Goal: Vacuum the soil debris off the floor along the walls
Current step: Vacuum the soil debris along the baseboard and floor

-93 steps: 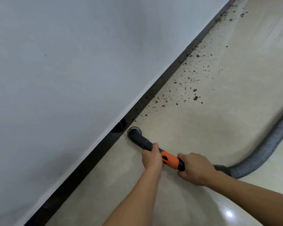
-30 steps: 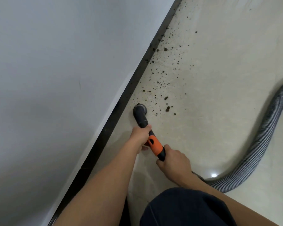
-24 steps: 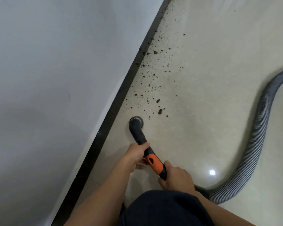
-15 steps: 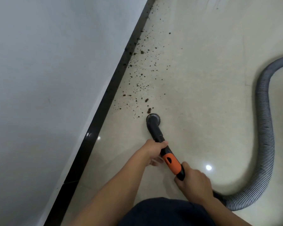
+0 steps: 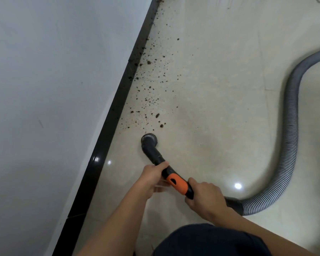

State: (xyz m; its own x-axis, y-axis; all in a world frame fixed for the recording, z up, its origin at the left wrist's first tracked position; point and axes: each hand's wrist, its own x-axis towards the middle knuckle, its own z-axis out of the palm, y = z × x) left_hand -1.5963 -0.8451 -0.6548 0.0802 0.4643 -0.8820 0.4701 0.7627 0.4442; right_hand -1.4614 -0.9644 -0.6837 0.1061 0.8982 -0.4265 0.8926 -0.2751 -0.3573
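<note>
Two hands on the vacuum tube, nozzle down on the floor (image 5: 211,89).
The left hand (image 5: 151,179) wraps its fingers round the black tube (image 5: 156,157); the right hand (image 5: 204,197) clenches it behind the orange grip (image 5: 176,183). The nozzle (image 5: 149,140) lies ahead of the fingers, with the soil (image 5: 151,100) just beyond it along the skirting (image 5: 107,133).

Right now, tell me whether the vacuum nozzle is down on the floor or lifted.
Down, it seems: the nozzle sits mouth-first on the floor, no gap visible, just short of the soil debris.
</note>
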